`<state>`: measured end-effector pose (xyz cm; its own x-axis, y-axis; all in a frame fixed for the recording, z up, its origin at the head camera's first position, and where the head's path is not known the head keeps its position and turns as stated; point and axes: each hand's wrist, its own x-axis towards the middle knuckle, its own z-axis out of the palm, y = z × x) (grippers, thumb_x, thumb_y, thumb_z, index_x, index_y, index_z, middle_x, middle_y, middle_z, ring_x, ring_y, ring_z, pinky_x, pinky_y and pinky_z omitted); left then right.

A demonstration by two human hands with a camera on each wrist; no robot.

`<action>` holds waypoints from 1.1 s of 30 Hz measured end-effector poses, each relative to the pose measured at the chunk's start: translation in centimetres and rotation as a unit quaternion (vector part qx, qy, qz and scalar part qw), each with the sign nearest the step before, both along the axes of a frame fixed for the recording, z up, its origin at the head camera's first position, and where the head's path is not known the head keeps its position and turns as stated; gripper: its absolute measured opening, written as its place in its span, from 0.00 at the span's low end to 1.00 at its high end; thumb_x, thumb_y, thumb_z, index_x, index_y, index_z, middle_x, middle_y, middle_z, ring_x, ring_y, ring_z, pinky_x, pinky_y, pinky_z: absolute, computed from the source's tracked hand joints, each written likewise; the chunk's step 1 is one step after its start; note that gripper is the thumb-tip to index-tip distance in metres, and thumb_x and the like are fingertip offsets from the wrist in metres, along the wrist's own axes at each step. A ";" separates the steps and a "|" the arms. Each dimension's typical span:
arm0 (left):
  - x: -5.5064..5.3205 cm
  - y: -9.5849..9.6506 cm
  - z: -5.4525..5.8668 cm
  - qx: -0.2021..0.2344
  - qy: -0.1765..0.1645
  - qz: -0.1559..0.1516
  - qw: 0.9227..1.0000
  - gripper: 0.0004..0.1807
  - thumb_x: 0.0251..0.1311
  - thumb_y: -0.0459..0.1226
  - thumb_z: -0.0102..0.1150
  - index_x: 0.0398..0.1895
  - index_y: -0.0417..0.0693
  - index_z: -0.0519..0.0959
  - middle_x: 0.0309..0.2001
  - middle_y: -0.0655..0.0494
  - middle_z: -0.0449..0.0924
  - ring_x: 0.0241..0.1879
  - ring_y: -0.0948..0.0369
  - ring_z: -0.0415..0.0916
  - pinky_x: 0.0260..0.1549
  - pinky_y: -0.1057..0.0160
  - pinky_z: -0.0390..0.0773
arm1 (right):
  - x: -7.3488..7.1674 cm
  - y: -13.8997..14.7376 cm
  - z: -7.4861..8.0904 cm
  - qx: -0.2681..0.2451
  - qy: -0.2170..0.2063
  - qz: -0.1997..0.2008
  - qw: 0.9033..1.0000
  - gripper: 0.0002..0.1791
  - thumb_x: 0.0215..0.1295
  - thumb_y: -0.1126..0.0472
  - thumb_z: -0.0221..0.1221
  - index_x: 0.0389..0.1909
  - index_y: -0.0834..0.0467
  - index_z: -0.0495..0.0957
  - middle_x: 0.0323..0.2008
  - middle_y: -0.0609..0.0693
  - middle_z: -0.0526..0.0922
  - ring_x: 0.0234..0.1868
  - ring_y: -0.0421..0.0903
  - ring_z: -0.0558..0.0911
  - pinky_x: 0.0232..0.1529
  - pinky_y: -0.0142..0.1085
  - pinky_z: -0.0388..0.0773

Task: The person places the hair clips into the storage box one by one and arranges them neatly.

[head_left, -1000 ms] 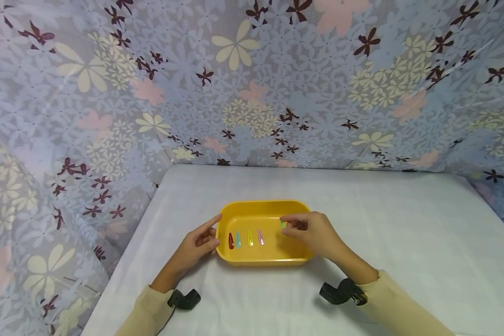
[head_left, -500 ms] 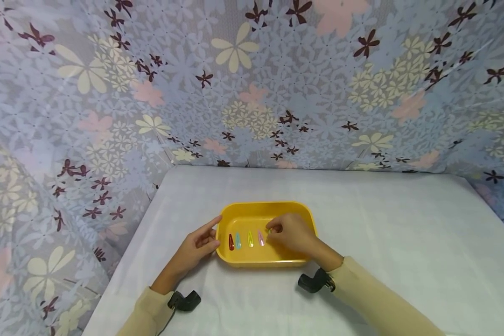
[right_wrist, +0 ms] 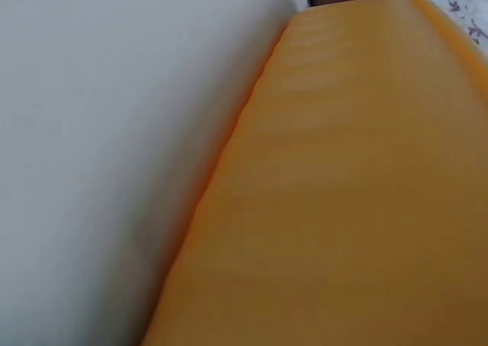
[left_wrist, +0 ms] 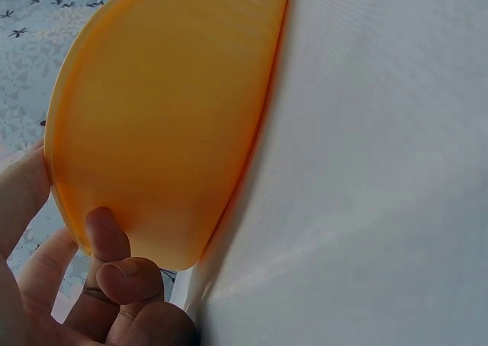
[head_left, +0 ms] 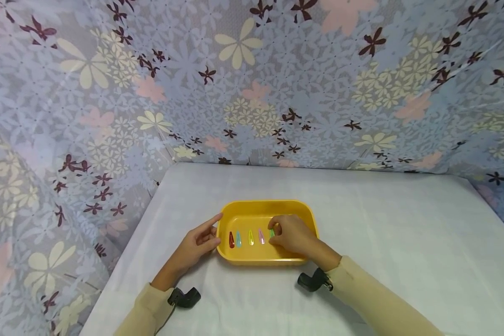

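Note:
A yellow tray point(head_left: 252, 262) holds a row of snap hair clips. From the left they are a dark red clip point(head_left: 232, 240), a light blue clip point(head_left: 238, 239), a yellow clip point(head_left: 251, 237) and a pink clip point(head_left: 261, 236). Right of these, my right hand point(head_left: 291, 233) pinches a green hair clip point(head_left: 271, 233) between thumb and fingers, close over the tray floor. At the tray's left end, my left hand point(head_left: 199, 245) rests its spread thumb and forefinger against the rim. In the left wrist view its other fingers point(left_wrist: 108, 235) are bent beside the outer wall.
A white cloth point(head_left: 361, 210) covers the table under the tray. Behind it and at the left hangs a flowered curtain point(head_left: 252, 93). Black wrist cameras point(head_left: 185, 297) sit on both forearms. The right wrist view is mostly the tray's outer wall point(right_wrist: 328, 193).
My right hand has carried the green hair clip leftward, from the tray's right part to beside the pink one. It has barely shifted in the last half second. My left hand stays at the rim.

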<state>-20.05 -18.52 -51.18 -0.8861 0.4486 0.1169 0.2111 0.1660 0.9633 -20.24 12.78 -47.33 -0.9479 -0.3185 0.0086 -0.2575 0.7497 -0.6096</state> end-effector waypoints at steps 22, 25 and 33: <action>0.3 -0.1 0.3 0.000 0.003 0.007 1.000 0.36 0.69 0.33 0.63 0.78 0.52 0.64 0.49 0.39 0.74 0.37 0.60 0.73 0.35 0.69 0.78 | 5.5 11.3 3.3 -0.178 0.012 -0.129 0.976 0.19 0.71 0.44 0.63 0.53 0.51 0.86 0.43 0.53 0.86 0.34 0.50 0.83 0.32 0.39 0.80; 0.3 0.0 0.2 0.000 0.002 0.001 1.000 0.36 0.70 0.33 0.63 0.79 0.51 0.64 0.49 0.39 0.74 0.37 0.60 0.74 0.36 0.69 0.78 | 6.4 12.7 1.2 -0.175 0.001 -0.138 0.975 0.19 0.71 0.45 0.63 0.54 0.53 0.85 0.41 0.55 0.86 0.33 0.50 0.82 0.30 0.38 0.80; 0.2 0.2 0.3 -0.005 0.005 0.008 1.000 0.36 0.69 0.32 0.63 0.78 0.52 0.64 0.49 0.40 0.75 0.36 0.59 0.74 0.35 0.69 0.78 | 7.3 13.9 -3.3 -0.143 0.020 -0.075 0.987 0.13 0.65 0.56 0.71 0.49 0.51 0.88 0.32 0.45 0.83 0.29 0.42 0.79 0.27 0.32 0.79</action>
